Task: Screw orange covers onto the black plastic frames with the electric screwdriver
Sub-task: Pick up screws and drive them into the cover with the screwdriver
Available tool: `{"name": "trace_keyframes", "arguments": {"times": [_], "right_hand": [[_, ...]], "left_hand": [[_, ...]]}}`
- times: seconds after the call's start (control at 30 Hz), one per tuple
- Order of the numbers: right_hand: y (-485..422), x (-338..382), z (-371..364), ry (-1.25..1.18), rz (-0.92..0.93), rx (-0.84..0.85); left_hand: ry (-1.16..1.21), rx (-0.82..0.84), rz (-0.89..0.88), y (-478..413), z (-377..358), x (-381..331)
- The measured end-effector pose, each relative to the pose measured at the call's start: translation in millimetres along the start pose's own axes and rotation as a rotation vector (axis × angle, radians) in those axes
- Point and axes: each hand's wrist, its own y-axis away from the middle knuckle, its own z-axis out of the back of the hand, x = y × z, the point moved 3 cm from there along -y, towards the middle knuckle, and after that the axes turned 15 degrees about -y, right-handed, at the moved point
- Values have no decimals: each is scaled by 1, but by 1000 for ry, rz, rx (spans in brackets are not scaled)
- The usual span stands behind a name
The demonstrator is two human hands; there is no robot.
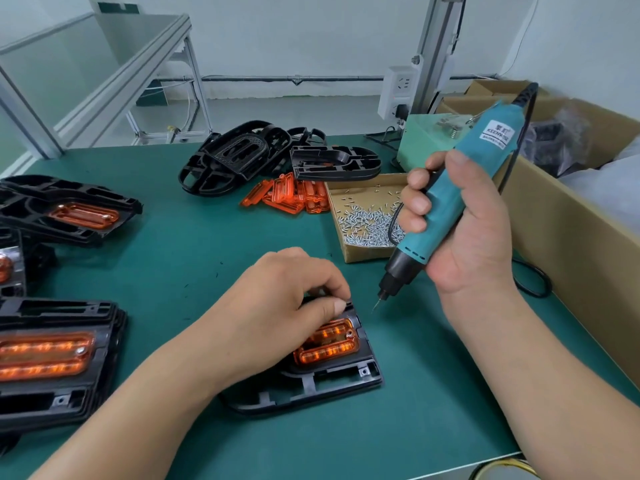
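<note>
At the centre of the green bench [180, 258], toward the bottom, a black plastic frame [311, 386] lies flat with a translucent orange cover [329, 344] seated in it. The left hand [287, 306] hides the frame's left half; its fingers curl over the far edge and grip it, thumb tip against the forefinger. Whether anything small sits between them I cannot tell. Just right of centre the right hand [460, 226] is clenched round a teal electric screwdriver [460, 188], held tilted. Its bit hangs in the air near the frame's upper right corner, not touching it.

Behind the screwdriver a shallow cardboard tray [334, 206] holds a heap of small silver screws [367, 226]. The tool's black cable crosses the tray. Left of the tray lies a pile of loose orange covers [291, 195], and behind that a heap of bare black frames [242, 161]. Frames already fitted with orange covers are stacked at lower left [52, 358] and left [69, 209]. Along the right edge stands a large open cardboard box [571, 237]; its contents are dark and unclear. A pale green control box [433, 140] sits at the upper right of the bench.
</note>
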Motion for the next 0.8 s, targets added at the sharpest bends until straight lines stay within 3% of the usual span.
{"name": "trace_keyframes", "arguments": {"times": [0.3,0.8], "right_hand": [[3,2,5,-225,133,-186],[11,5,-8,-182,209,-54]], "left_hand": [[300,12,164,0,0,3],[360,24,221,0,-8,-1]]}}
